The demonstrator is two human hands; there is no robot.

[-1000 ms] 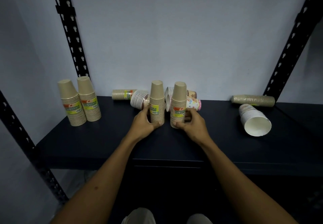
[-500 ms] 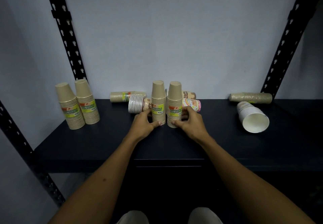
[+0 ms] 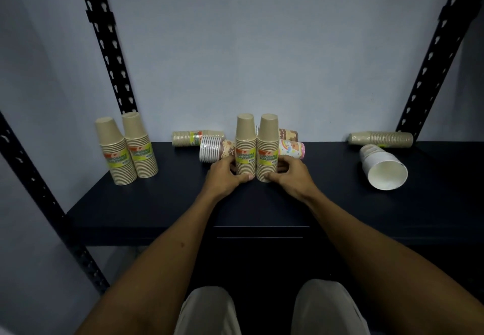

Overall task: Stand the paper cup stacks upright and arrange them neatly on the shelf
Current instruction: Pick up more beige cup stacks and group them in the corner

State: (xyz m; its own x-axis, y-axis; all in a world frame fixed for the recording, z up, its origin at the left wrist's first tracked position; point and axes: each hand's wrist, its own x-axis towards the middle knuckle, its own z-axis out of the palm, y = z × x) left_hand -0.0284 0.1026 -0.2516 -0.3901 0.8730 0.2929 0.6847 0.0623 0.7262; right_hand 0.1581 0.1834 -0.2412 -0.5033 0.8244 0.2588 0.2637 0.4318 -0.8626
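Observation:
Two brown paper cup stacks stand upright side by side at the middle of the dark shelf [image 3: 340, 203]. My left hand [image 3: 225, 175] grips the left stack [image 3: 245, 146] near its base. My right hand [image 3: 290, 175] grips the right stack [image 3: 267, 149] the same way. Two more upright brown stacks [image 3: 125, 149] stand together at the shelf's left end. Lying on their sides are a brown stack [image 3: 193, 138], a striped stack [image 3: 213, 149], a pink patterned stack [image 3: 292, 149] and another patterned stack [image 3: 288, 133], all just behind my hands.
At the right, a brown stack [image 3: 382, 139] lies along the back wall and a white cup stack [image 3: 382, 169] lies with its mouth toward me. Black perforated uprights [image 3: 110, 54] frame the shelf. The grey wall [image 3: 262, 60] closes off the back.
The two held stacks were brought closer together and now stand nearly touching. Both hands stayed around their bases.

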